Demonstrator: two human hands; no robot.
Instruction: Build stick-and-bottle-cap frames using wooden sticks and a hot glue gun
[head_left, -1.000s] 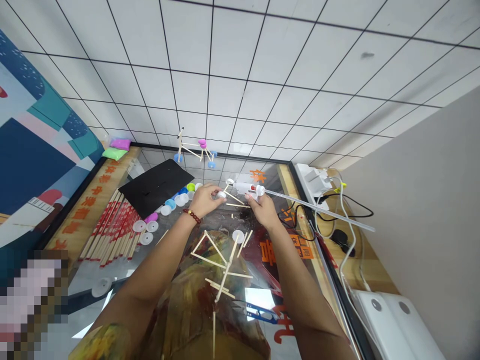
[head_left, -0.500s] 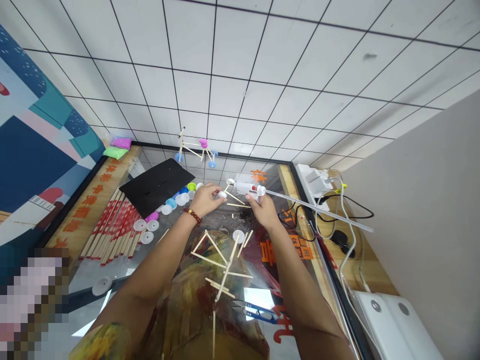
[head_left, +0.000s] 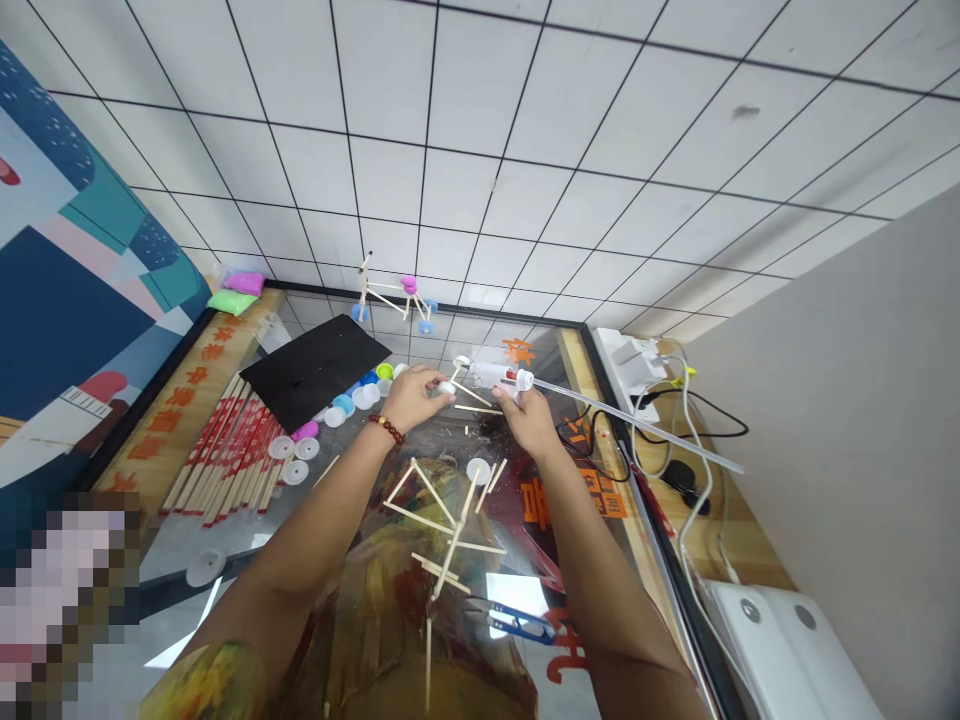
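Note:
My left hand [head_left: 416, 395], a beaded bracelet on its wrist, pinches a small white bottle cap [head_left: 447, 387] joined to a thin wooden stick. Another white cap [head_left: 461, 362] is at the stick's upper end. In my right hand [head_left: 529, 415] is a white hot glue gun [head_left: 495, 376], its nozzle end close to that upper cap; whether they touch I cannot tell. A long clear glue stick [head_left: 637, 420] juts out of the gun's back. Nearer me on the glass tabletop lies a frame of glued sticks [head_left: 454, 525] with a translucent cap [head_left: 478, 470] by its top.
A finished-looking stick bicycle model [head_left: 394, 297] with blue wheels stands at the far edge. To the left are a black sheet [head_left: 315, 370], bundled chopsticks [head_left: 232, 450] and several caps [head_left: 365, 397]. Blue snips [head_left: 521, 624] lie in front; cables and a power strip [head_left: 630, 360] are right.
Almost nothing differs. The view has shifted very slightly, while both hands keep the cap piece and the glue gun in the same place.

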